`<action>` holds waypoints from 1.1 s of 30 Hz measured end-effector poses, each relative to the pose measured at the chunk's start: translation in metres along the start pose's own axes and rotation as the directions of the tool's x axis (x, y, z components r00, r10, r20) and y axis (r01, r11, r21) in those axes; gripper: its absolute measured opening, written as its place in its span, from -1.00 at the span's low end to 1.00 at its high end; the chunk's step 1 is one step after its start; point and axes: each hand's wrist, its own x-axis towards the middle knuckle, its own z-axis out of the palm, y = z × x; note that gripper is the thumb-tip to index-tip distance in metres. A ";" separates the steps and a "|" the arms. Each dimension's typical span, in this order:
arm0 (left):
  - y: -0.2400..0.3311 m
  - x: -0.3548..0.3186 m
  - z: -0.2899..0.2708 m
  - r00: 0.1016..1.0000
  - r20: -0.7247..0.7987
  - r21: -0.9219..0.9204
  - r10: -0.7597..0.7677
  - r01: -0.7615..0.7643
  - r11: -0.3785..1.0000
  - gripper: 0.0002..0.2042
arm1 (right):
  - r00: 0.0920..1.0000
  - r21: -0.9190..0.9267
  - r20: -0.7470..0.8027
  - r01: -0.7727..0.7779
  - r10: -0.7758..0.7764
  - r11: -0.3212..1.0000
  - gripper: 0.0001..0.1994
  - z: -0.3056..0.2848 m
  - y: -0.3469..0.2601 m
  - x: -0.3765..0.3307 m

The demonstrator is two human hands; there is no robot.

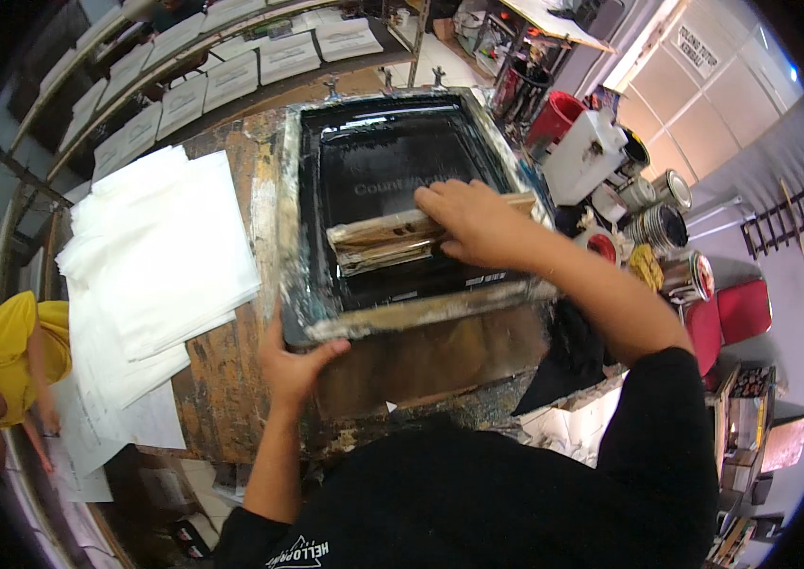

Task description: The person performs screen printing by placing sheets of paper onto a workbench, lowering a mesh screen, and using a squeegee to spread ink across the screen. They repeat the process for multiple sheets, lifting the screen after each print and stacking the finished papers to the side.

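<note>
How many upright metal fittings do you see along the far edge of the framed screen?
3: the left fitting, the middle fitting and the right fitting, spaced in a row along the far edge of the framed screen. Smaller ones could be hidden there.

Strong brightness is seen at the upper-right glass panels, and glare is thrown off the black screen. White sheets are nearly washed out; detail is swallowed by the black shirt. Near the dark rim, straight edges are bent.
</note>
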 end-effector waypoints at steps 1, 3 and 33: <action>-0.017 -0.007 0.002 1.000 0.018 0.171 -0.002 -0.001 0.985 0.14 | 0.998 -0.015 -0.054 0.022 -0.023 1.000 -0.35 0.016 0.006 0.005; -0.042 -0.019 0.007 0.993 0.000 0.438 0.115 -0.104 0.893 0.27 | 0.986 -0.179 -0.144 -0.108 0.083 0.978 -0.40 0.039 0.032 0.044; -0.052 -0.018 0.005 0.993 0.079 0.618 0.089 -0.118 0.777 0.13 | 0.955 -0.268 -0.284 -0.166 0.087 0.949 -0.61 0.103 0.046 0.089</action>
